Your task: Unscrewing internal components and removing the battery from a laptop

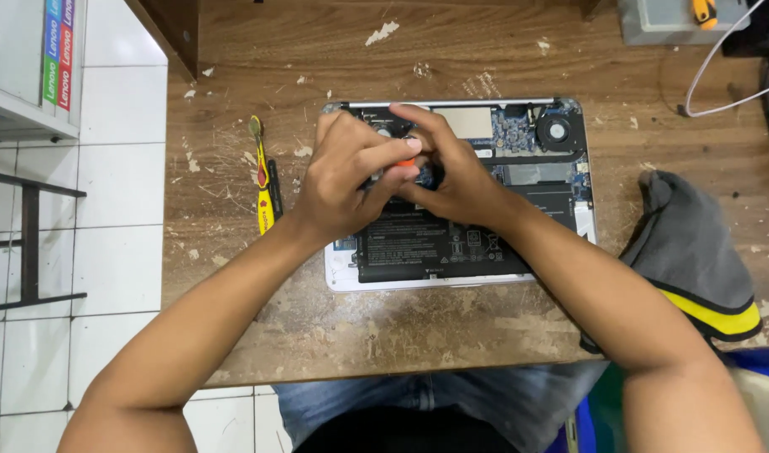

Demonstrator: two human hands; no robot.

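The opened laptop [518, 159] lay bare-bottomed on the bench [401, 319], black battery [439, 247] exposed. Both hands, left hand [346, 180] and right hand [460, 180], pinched closed over a small orange-tipped tool [407, 164], perhaps a screwdriver.

Scuffed wooden table [233, 50] stands over white tiled floor [116, 252].

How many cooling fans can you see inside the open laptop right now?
2. One fan sits in the laptop's far right corner; another fan shows partly at the far left, behind the left hand. The hands may hide more.
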